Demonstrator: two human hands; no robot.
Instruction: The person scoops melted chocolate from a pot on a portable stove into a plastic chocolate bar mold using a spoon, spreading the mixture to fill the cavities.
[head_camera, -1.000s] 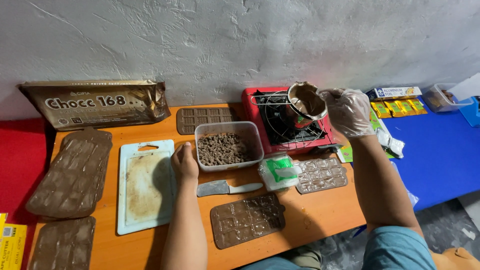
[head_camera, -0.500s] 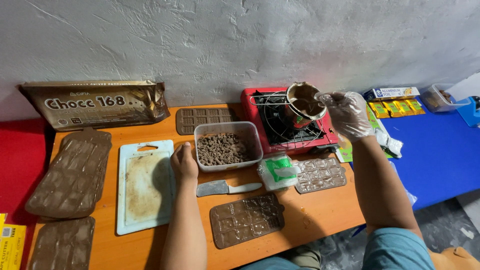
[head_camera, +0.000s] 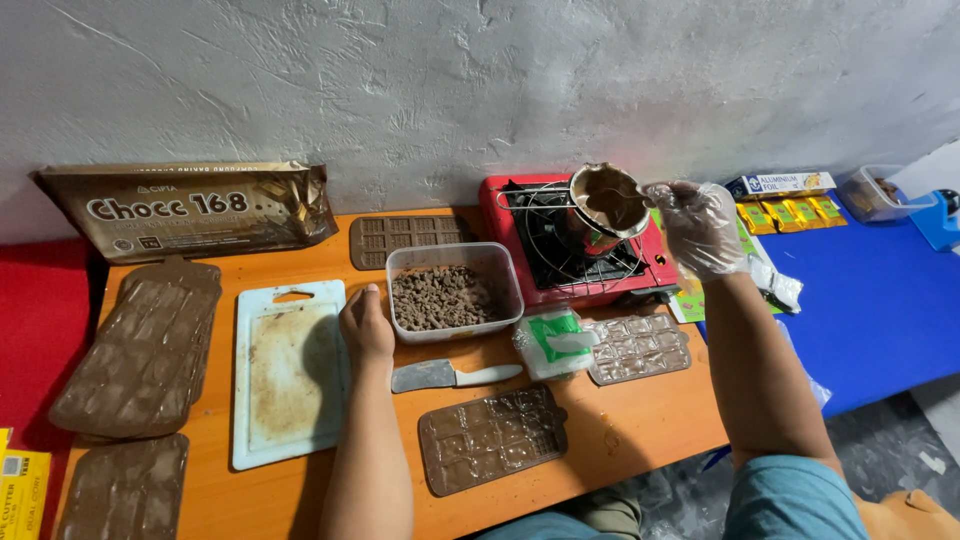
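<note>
Rough white wall is running right behind the orange desk (head_camera: 640, 430), so there's basically no room at the back. The front edge is sitting close to the chocolate mould (head_camera: 492, 438), and the only open patch I'm seeing is bottom right of the desk.

The left hand (head_camera: 366, 326) is resting flat and released on the desk, touching the white cutting board (head_camera: 290, 372), just beside the clear tub (head_camera: 452, 292) of chocolate crumbs. The gloved right hand (head_camera: 702, 228) is keeping a clenched grip on the handle of the small metal pot (head_camera: 606, 200), tilted over the red stove (head_camera: 580, 255), with melted chocolate inside. A knife (head_camera: 452, 376) is lying below the tub.
</note>
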